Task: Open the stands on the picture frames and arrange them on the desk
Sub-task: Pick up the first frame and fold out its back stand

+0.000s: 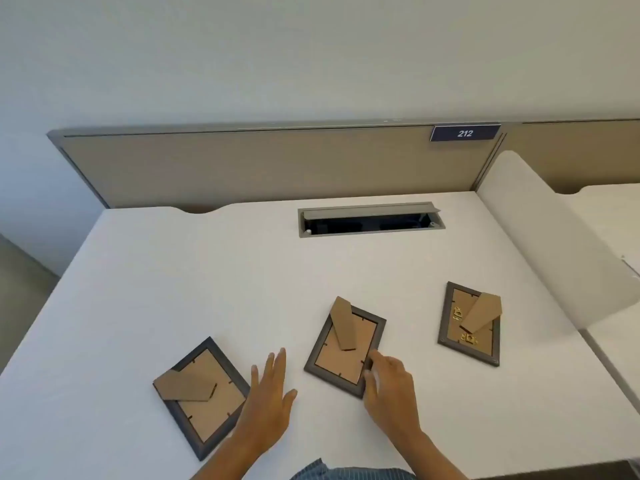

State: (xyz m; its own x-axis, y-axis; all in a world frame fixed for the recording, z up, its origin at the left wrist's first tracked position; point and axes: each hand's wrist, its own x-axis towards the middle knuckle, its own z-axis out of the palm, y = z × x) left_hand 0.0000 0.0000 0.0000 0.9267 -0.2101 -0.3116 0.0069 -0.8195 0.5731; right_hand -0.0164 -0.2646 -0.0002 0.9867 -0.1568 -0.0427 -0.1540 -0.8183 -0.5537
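Three dark-framed picture frames lie face down on the white desk (173, 271), each with a brown cardboard stand on its back. The left frame (204, 407) sits near the front edge. Just right of it my left hand (268, 400) is flat and open, fingers spread, holding nothing. The middle frame (341, 355) lies tilted, and my right hand (389, 386) touches its lower right edge with curled fingers. Farther right, the right frame (467, 327) has its stand partly raised, and neither hand is near it.
An open cable tray (370, 221) is set into the desk at the back centre. A beige partition (277, 164) with a sign reading 212 stands behind the desk. A white divider panel (554, 244) borders the right side.
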